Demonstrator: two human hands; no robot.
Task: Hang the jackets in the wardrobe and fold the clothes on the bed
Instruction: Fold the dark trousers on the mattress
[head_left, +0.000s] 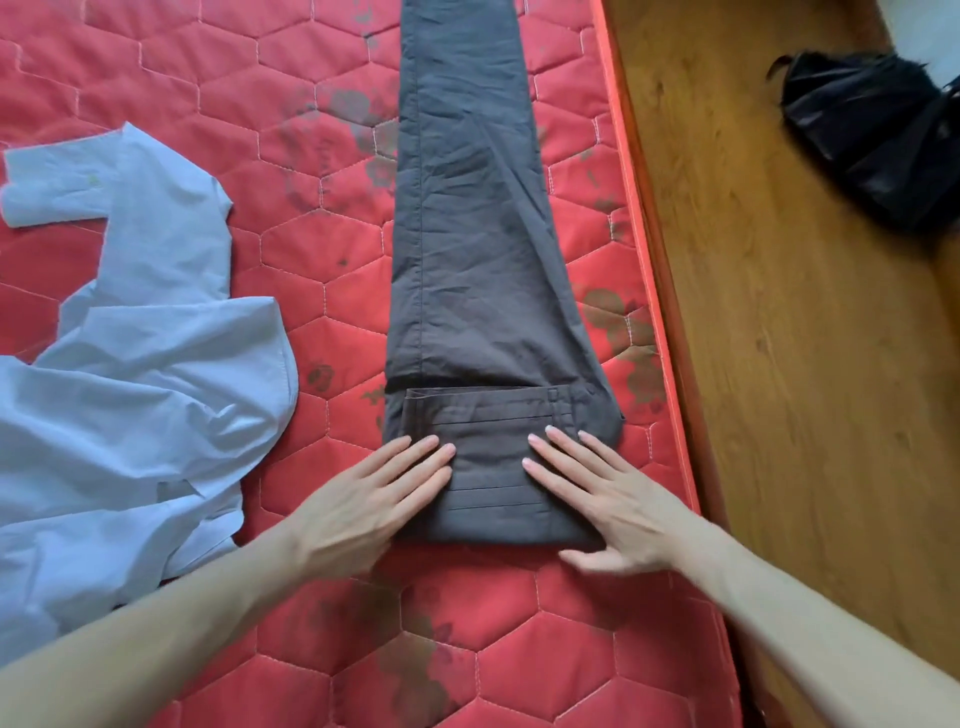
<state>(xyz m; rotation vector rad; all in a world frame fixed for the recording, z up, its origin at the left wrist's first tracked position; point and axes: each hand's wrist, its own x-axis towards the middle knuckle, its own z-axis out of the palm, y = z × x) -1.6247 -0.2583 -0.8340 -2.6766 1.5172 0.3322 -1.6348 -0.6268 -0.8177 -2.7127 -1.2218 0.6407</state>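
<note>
Hands lie flat with straight, slightly spread fingers, pressing the folded near end of the dark brown cotton trousers (478, 249). Left hand (363, 499) rests partly on the fold's left edge and partly on the bed; right hand (602, 499) covers the fold's right edge, thumb extended onto the bed. Neither hand grips the fabric.

The trousers lie lengthwise on the red quilted mattress with hexagon stitching (322, 639), legs stacked one on the other and running away from the person to the top of the view. The waistband end is turned over toward the legs, showing a belt loop and stitched pocket lines. The cloth is lightly creased.

To the left, a pale blue cotton shirt (135, 374) lies crumpled and unfolded on the mattress, near the left forearm and apart from the trousers. Dark stains mark the mattress surface. To the right, beyond the mattress edge, lies a brown wooden floor (779, 312) with a black crumpled bag (872, 135) on it.
</note>
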